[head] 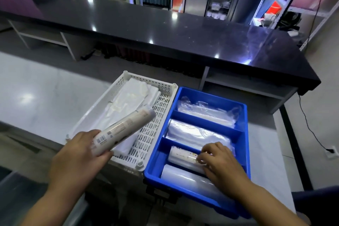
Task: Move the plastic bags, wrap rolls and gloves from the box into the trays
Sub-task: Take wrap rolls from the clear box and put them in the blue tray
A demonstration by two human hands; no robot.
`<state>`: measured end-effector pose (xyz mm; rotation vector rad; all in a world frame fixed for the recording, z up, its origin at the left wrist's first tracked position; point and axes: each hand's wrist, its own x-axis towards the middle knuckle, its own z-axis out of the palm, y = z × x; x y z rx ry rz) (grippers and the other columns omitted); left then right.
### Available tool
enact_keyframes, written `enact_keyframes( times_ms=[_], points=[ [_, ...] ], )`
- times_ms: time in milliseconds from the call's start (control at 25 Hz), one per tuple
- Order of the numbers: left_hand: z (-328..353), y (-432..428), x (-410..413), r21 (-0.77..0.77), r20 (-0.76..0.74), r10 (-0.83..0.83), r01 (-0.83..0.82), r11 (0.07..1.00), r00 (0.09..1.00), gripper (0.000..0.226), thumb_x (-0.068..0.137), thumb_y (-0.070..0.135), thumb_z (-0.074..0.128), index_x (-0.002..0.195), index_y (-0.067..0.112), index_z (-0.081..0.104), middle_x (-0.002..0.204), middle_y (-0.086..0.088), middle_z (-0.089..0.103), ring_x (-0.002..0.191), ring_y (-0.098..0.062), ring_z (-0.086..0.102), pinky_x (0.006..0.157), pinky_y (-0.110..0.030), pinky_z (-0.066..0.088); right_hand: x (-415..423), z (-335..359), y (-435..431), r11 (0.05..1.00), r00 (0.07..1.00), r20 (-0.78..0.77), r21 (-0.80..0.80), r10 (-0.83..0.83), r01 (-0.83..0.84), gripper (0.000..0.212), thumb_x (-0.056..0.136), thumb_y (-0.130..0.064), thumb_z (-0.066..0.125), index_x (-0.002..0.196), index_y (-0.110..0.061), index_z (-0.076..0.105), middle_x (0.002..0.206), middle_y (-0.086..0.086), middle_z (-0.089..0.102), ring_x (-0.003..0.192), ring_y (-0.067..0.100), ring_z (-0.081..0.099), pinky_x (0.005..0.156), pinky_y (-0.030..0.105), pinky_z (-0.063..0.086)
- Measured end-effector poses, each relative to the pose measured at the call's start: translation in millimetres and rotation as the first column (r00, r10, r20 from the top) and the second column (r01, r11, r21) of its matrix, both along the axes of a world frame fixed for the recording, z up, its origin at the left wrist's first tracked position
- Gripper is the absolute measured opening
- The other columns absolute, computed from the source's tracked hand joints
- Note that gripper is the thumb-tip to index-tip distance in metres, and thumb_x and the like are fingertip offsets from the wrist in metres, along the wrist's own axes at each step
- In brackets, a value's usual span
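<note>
Over the white tray [102,103], left hand [80,154] grips a wrap roll [122,128].

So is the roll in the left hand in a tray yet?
Not yet. The left hand holds the wrap roll in the air, tilted above the white tray.

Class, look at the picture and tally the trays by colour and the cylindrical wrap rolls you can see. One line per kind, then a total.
White perforated plastic tray: 1
Blue divided plastic tray: 1
Cylindrical wrap rolls: 3, one in the left hand, one under the right hand, one clear roll nearest the camera
Total: 5
</note>
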<state>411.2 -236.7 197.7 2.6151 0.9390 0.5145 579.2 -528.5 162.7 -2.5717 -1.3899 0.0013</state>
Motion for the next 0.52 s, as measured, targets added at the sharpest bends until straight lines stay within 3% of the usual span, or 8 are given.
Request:
enact_keyframes(
  times_ms=[120,240,400,520],
  points=[
    [1,1,7,0.02,-0.013,-0.019,0.019,1.0,1.0,0.053,0.059,0.031,0.082,0.107,0.027,0.061,0.09,0.002,0.062,0.076,-0.024,0.058,0.056,-0.028,0.041,-11,-6,43,0.988,0.981,-0.112,0.014,0.156,-0.155,0.025,0.082,-0.021,0.062,0.106,-0.022,0.064,0.1,0.004,0.063,0.09,0.025,0.056,0.075,0.036,0.046],
    [3,2,8,0.063,-0.019,-0.058,0.059,0.996,0.998,0.056,0.056,0.031,0.083,0.107,0.026,0.062,0.089,0.003,0.063,0.074,-0.022,0.059,0.051,-0.024,0.032,-13,-16,74,0.972,0.967,-0.179,-0.121,0.179,-0.203,0.031,0.091,-0.037,0.049,0.12,-0.029,0.055,0.113,0.003,0.054,0.102,0.022,0.045,0.087,0.036,0.035],
    [3,8,10,0.092,-0.034,-0.075,0.078,0.993,0.997,0.056,0.054,0.028,0.085,0.106,0.023,0.064,0.086,0.002,0.064,0.073,-0.022,0.059,0.05,-0.023,0.029,-8,-14,86,0.918,0.956,-0.092,-0.266,0.279,-0.294,0.034,0.091,-0.046,0.043,0.111,-0.024,0.058,0.114,0.005,0.05,0.102,0.024,0.043,0.086,0.039,0.035],
    [2,7,14,0.064,-0.035,-0.093,0.095,0.993,0.995,0.056,0.054,0.026,0.084,0.106,0.022,0.063,0.086,0.002,0.064,0.075,-0.024,0.059,0.053,-0.026,0.034,-4,0,81,0.937,0.953,-0.181,-0.209,0.244,-0.28,0.031,0.085,-0.05,0.049,0.101,-0.025,0.057,0.116,0.001,0.049,0.101,0.022,0.047,0.085,0.038,0.042]
  ],
)
